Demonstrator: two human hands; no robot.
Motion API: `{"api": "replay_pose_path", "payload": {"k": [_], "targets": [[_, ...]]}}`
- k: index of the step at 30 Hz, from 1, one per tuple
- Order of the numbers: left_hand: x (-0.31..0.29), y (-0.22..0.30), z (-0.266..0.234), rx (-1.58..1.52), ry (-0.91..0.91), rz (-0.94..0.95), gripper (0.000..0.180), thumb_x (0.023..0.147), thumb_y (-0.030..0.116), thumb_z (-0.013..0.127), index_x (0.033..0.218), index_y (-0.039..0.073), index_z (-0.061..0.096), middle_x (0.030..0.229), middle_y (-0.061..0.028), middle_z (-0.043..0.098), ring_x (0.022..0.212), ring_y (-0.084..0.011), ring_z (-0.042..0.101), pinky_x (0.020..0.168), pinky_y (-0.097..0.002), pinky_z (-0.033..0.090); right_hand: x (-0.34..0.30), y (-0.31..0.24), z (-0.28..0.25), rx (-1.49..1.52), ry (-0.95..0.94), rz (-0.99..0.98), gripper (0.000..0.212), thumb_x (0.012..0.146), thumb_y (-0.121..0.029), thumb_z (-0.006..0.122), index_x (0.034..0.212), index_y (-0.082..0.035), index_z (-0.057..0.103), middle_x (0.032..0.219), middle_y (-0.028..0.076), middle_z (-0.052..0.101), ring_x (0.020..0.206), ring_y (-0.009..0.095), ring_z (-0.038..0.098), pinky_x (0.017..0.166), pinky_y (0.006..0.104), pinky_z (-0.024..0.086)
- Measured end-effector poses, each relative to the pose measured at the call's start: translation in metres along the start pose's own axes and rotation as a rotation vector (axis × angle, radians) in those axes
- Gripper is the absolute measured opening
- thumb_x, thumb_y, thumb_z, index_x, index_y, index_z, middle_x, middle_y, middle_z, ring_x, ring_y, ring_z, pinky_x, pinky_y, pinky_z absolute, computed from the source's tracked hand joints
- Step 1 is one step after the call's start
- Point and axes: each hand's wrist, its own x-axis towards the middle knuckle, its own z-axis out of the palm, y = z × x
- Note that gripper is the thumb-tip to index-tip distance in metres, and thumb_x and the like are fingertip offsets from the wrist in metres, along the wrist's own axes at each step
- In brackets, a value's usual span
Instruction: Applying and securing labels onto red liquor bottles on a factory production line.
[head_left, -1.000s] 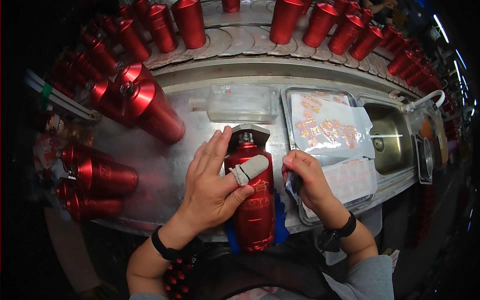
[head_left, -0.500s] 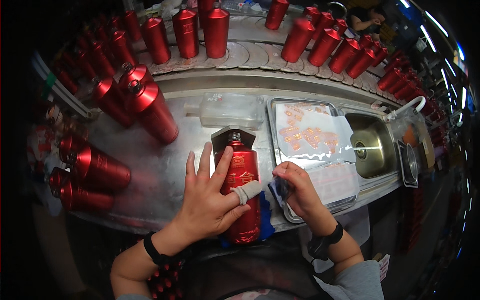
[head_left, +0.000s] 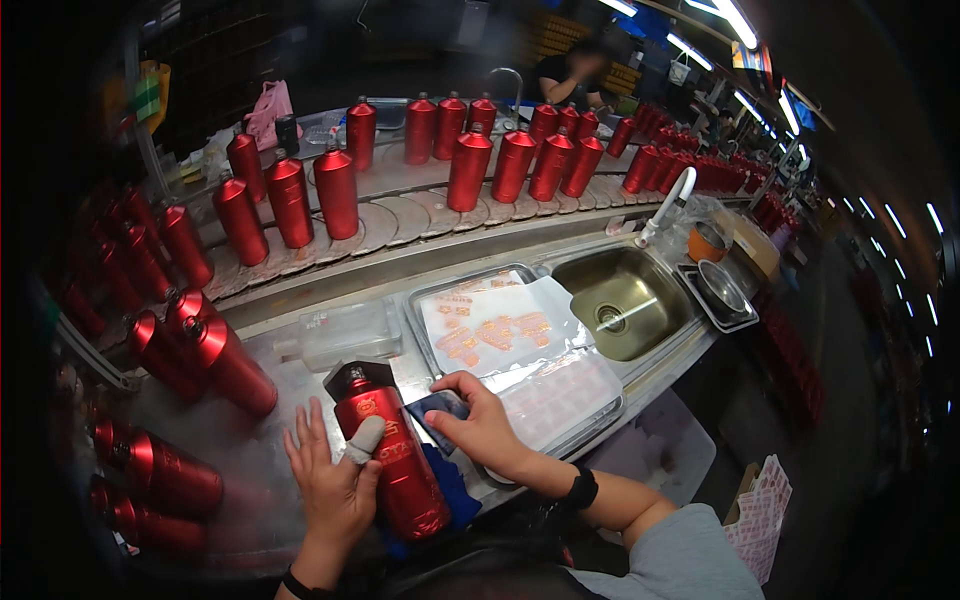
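Note:
A red metallic bottle (head_left: 405, 490) with gold decoration lies at a slant before me, its neck on a dark angled rest (head_left: 380, 372). My left hand (head_left: 335, 495) is beside it with fingers spread; one finger wears a pale cover and touches the bottle's face. Pinched in my right hand (head_left: 485, 425) is a thin dark flat piece (head_left: 440, 408), held close to the bottle's right side; its exact kind is unclear. A blue cloth (head_left: 455, 490) is bunched under the bottle's right edge.
A metal tray (head_left: 412, 305) holds white sheets (head_left: 490, 330) with orange-gold decals. Behind the bottle lies a clear bottle (head_left: 345, 335). To the right are a sink (head_left: 625, 330) and faucet (head_left: 675, 205). Red bottles (head_left: 335, 195) line a conveyor; several more stand at left.
The view has swung right and up, so the bench appears lower and left. My left hand has slid off the bottle's front to its left side; the right still pinches the dark piece.

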Motion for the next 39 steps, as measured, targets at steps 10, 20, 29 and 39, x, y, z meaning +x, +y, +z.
{"api": "replay_pose_path", "payload": {"k": [10,20,29,39], "targets": [[-0.034,-0.013,-0.006,0.008,-0.012,0.005,0.038,0.096,0.040,0.055,0.130,0.027,0.066,0.155,-0.0305,0.026,0.143,-0.0502,0.023,0.114,-0.0638,0.007,-0.015,-0.043,0.032,-0.337,-0.048,-0.469,0.023,0.077,0.002,0.072,0.098,-0.004,0.062,0.090,0.010,0.061,0.086,0.023,0.062,0.076,0.0310,0.047],[-0.058,-0.020,0.004,-0.382,0.023,-0.215,0.044,0.101,0.033,0.049,0.143,0.020,0.053,0.156,-0.0289,0.027,0.145,-0.0416,0.027,0.115,-0.0601,0.012,-0.018,-0.073,0.045,-0.575,-0.092,-0.730,0.027,0.065,0.007,0.070,0.088,-0.006,0.067,0.083,0.008,0.063,0.078,0.029,0.059,0.070,0.0398,0.044],[-0.069,-0.030,-0.008,-0.580,0.056,-0.288,0.044,0.104,0.027,0.046,0.138,0.001,0.053,0.148,-0.0203,0.046,0.144,-0.0409,0.029,0.115,-0.0466,0.023,-0.031,-0.070,0.071,-0.649,-0.549,-0.999,0.026,0.064,-0.006,0.077,0.089,-0.010,0.070,0.081,0.004,0.061,0.082,0.024,0.059,0.072,0.0379,0.046],[-0.064,-0.033,-0.004,-0.624,0.014,-0.259,0.045,0.102,0.027,0.051,0.139,0.001,0.053,0.151,-0.0251,0.040,0.144,-0.0385,0.031,0.114,-0.0495,0.025,-0.013,-0.068,0.059,-0.442,-0.618,-0.824,0.024,0.063,-0.002,0.070,0.086,-0.007,0.068,0.079,0.006,0.061,0.079,0.025,0.058,0.073,0.0362,0.044]]}}
